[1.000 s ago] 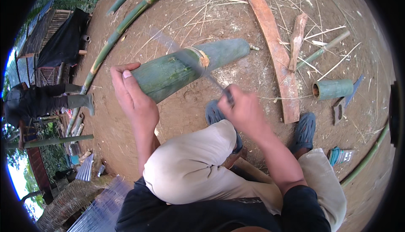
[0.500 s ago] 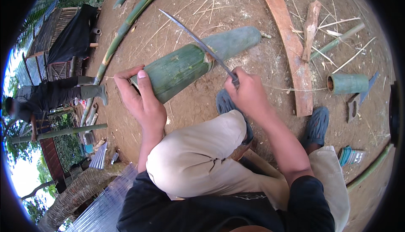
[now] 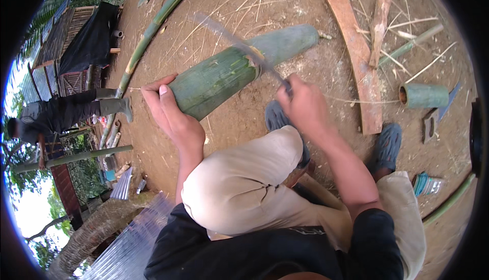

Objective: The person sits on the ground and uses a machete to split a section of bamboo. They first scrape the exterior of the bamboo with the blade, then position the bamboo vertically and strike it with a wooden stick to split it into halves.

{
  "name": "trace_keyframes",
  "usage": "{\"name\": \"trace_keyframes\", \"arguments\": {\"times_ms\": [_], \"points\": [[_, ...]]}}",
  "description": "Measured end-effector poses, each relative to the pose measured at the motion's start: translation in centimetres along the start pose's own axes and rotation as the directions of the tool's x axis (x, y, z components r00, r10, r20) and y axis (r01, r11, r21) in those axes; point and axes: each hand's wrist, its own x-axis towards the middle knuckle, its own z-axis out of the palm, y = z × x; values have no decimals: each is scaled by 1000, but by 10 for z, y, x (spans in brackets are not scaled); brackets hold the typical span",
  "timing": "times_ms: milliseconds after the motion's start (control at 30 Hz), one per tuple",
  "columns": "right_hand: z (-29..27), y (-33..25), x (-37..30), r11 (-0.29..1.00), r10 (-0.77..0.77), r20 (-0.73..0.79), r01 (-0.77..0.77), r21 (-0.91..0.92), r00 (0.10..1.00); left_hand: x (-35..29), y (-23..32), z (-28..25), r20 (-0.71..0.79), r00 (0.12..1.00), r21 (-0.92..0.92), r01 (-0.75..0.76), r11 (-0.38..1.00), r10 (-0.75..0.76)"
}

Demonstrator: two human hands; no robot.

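Note:
A thick green bamboo section [image 3: 216, 84] slants across the middle, its far right part paler beyond a node. At its near left end, my left hand [image 3: 177, 119] is closed round the rim, thumb on the outside; most of the fingers are hidden behind. My right hand [image 3: 307, 104] grips the dark handle of a long-bladed knife [image 3: 272, 70]. The blade crosses the bamboo at the node, where a small light-coloured patch of bared wood shows. Motion blurs the blade toward its tip.
On the right lie a curved wooden plank [image 3: 351, 40], a short bamboo tube [image 3: 425, 95], a handsaw [image 3: 433, 122] and scattered split strips. A long bamboo pole [image 3: 147, 38] runs along the left. Farther left stands another person [image 3: 66, 109] by a bamboo pole [image 3: 76, 159].
The knife blade is now smeared by motion and has shifted slightly along the node. More light wood shows there. My left hand keeps its hold while the whole view shifts a little.

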Motion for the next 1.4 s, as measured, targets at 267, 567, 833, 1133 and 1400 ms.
{"name": "trace_keyframes", "arguments": {"times_ms": [267,567,833,1133,1400], "points": [[-7,10,-8,997,-74,70,75,-1,995,-2,-1,-1,9,1000,-39,-1,999,1],[6,0,-3,989,-58,62,49,138,996,-4,9,5,-26,998,-64,58,996,-60],[6,-3,4,994,-99,102,93,57,990,-3,1,3,-58,996,26,69,997,-67],[-8,3,7,993,-110,59,112,-34,992,-7,-10,-4,-75,993,35,92,995,-89],[-3,19,19,998,-61,76,60,5,995,-4,-6,0,-49,999,17,-13,1000,14]]}}
